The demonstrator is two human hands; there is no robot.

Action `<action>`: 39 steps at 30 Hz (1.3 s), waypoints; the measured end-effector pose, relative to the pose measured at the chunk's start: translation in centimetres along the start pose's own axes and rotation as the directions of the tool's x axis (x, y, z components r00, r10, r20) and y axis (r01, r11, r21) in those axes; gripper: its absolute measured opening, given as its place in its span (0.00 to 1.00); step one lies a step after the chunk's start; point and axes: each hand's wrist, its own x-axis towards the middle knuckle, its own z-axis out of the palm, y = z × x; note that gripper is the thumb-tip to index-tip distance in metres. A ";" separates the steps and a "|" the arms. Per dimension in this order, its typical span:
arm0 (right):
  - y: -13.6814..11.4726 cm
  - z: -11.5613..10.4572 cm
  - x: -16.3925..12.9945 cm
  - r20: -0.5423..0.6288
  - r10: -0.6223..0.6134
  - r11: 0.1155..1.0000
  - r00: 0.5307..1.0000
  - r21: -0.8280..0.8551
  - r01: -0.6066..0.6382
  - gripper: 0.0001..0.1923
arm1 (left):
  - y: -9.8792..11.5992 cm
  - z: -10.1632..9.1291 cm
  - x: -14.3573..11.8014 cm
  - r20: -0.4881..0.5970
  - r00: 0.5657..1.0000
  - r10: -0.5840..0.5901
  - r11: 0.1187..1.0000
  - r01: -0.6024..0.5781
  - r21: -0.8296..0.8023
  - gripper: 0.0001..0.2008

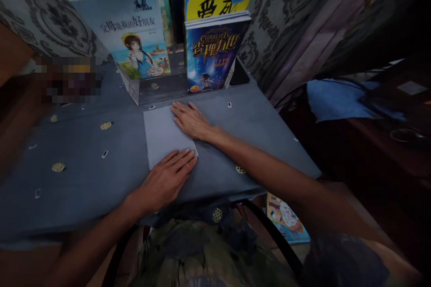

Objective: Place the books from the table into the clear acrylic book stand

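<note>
A pale, blank, flat rectangle (pixel 160 136), like a sheet of paper or a thin booklet, lies on the cloth-covered table (pixel 81 188). My left hand (pixel 171 177) rests flat across its near edge, fingers stretched out towards the near right corner. Farther off, my right hand (pixel 191 121) lies palm down over the far right part, fingers slightly spread. Neither hand grips anything. Whether the rectangle has several pages cannot be made out.
Behind it, a clear book stand (pixel 134 92) holds a light blue book (pixel 134 31), a dark blue book (pixel 212 54) and other books. A dark flat object (pixel 239 72) sits beside it. At the left is another person's blurred arm (pixel 23 107). Below the table lies a colourful book (pixel 288 219).
</note>
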 end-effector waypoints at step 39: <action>-2.5 0.9 1.0 0.045 -0.064 0.998 0.997 -0.026 0.065 0.32 | -1.5 -1.3 -8.1 -0.300 0.926 -0.231 0.971 0.238 -0.012 0.15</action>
